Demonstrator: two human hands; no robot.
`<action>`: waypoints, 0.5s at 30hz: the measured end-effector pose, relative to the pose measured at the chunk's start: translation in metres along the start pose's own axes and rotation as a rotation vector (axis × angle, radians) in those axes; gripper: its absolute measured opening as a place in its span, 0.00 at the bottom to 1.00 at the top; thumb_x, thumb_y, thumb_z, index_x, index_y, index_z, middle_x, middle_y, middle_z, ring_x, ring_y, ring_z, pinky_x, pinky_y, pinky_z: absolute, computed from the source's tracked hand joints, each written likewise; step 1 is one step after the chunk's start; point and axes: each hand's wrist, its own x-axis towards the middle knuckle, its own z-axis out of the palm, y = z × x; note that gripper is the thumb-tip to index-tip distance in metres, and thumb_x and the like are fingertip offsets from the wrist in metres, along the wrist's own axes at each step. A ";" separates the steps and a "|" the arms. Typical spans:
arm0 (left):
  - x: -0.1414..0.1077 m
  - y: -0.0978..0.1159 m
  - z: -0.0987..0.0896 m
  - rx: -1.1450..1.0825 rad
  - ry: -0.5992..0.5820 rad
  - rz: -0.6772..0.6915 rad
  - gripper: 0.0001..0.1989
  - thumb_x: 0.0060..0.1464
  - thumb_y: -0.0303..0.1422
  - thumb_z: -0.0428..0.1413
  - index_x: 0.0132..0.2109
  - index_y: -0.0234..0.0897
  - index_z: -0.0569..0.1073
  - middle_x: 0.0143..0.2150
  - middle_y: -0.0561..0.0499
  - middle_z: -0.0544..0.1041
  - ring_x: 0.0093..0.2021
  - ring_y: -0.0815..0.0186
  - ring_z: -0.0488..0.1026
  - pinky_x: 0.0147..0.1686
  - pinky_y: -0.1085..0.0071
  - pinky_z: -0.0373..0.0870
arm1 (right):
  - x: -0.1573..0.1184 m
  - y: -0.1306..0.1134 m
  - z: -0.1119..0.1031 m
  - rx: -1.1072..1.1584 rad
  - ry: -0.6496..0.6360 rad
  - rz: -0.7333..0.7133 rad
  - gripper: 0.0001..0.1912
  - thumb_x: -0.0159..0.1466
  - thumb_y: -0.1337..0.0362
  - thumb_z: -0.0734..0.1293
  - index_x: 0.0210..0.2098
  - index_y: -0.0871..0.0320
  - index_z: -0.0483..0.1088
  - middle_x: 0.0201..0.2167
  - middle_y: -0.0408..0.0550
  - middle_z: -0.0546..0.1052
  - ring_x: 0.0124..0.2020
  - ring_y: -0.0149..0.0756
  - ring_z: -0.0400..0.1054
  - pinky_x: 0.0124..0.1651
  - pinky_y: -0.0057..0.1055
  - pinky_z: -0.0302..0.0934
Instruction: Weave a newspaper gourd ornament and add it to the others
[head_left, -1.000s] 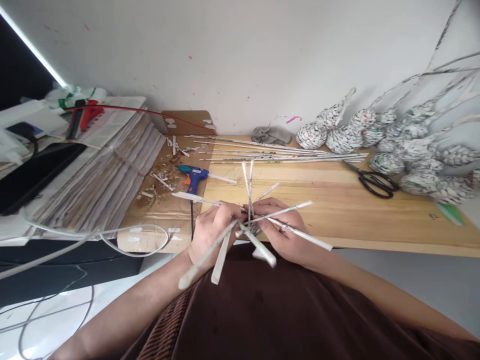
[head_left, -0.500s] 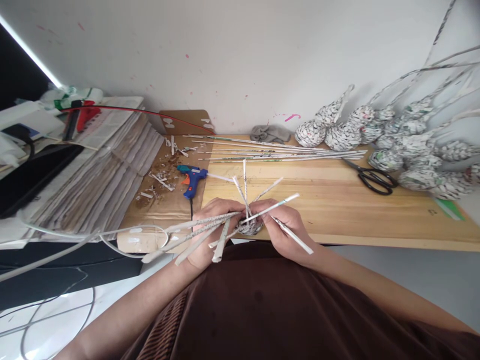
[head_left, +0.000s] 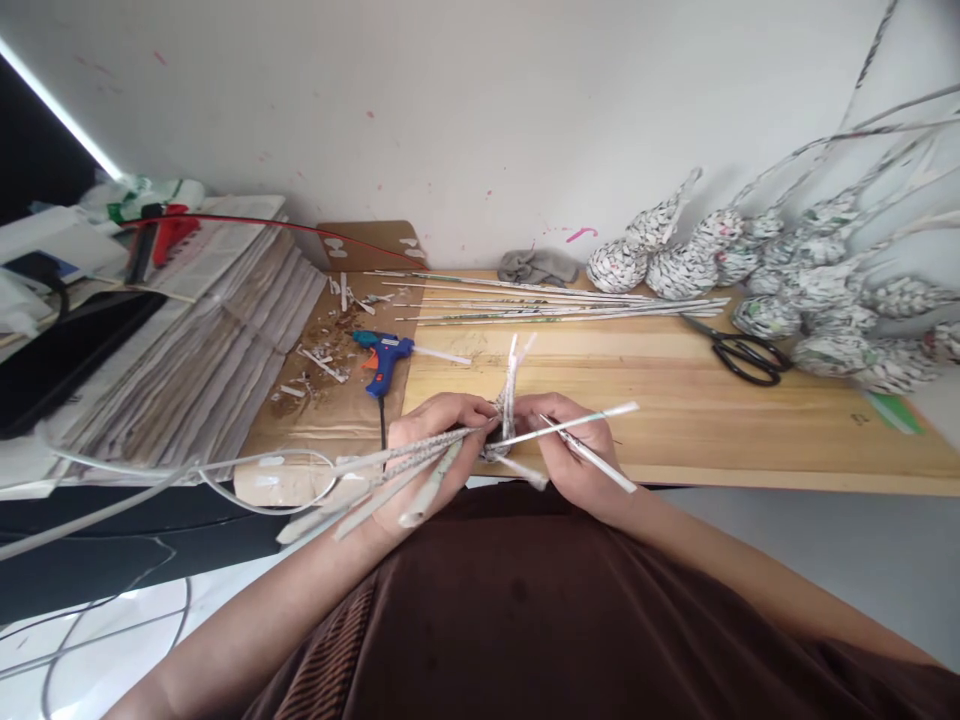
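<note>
Between my hands, at the table's front edge, is a small woven newspaper piece [head_left: 496,452], mostly hidden by the fingers. Rolled paper strips [head_left: 512,385] stick up and outward from it. My left hand [head_left: 442,425] is closed on the woven piece, and several paper strips [head_left: 420,452] fan out over its back and wrist toward the lower left. My right hand [head_left: 574,445] is closed with its fingertips at the piece's right side. A rolled paper strip [head_left: 589,458] lies across its palm side, and another white strip [head_left: 592,420] passes above its fingers.
Long paper sticks [head_left: 555,305] lie along the back near a grey cloth [head_left: 536,267]. A blue glue gun [head_left: 385,358] rests on cardboard among paper scraps [head_left: 324,365]. Black scissors [head_left: 746,358] and several woven gourd shapes [head_left: 682,270] are at right, stacked newspapers [head_left: 255,300] at left.
The strips rising from the woven piece have shifted; two now stand close together, and one points to the lower right. My right hand has moved slightly right.
</note>
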 end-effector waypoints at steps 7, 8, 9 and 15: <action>0.008 0.003 0.001 0.035 -0.029 -0.010 0.06 0.58 0.25 0.61 0.41 0.39 0.81 0.39 0.50 0.84 0.41 0.66 0.81 0.47 0.70 0.78 | 0.010 0.002 0.005 0.016 0.021 0.109 0.11 0.67 0.70 0.63 0.40 0.56 0.77 0.37 0.47 0.83 0.36 0.35 0.78 0.42 0.32 0.73; 0.009 0.002 0.000 0.026 -0.048 0.002 0.07 0.57 0.25 0.61 0.40 0.40 0.82 0.39 0.50 0.84 0.42 0.65 0.81 0.48 0.69 0.78 | 0.010 0.003 0.005 0.000 0.017 0.095 0.11 0.66 0.70 0.63 0.40 0.56 0.77 0.37 0.47 0.83 0.37 0.35 0.78 0.43 0.32 0.73; 0.009 0.000 -0.001 0.017 -0.065 0.006 0.06 0.57 0.25 0.62 0.40 0.40 0.82 0.40 0.50 0.84 0.43 0.64 0.81 0.48 0.68 0.78 | 0.010 0.003 0.005 -0.017 0.013 0.075 0.11 0.66 0.71 0.63 0.39 0.56 0.77 0.37 0.47 0.82 0.38 0.36 0.78 0.43 0.33 0.72; 0.004 -0.010 -0.004 -0.015 -0.064 -0.014 0.05 0.57 0.26 0.62 0.39 0.40 0.81 0.39 0.50 0.84 0.40 0.64 0.81 0.44 0.68 0.79 | 0.009 0.000 0.004 0.049 -0.017 -0.073 0.10 0.63 0.74 0.64 0.35 0.56 0.75 0.38 0.50 0.80 0.40 0.37 0.76 0.45 0.34 0.71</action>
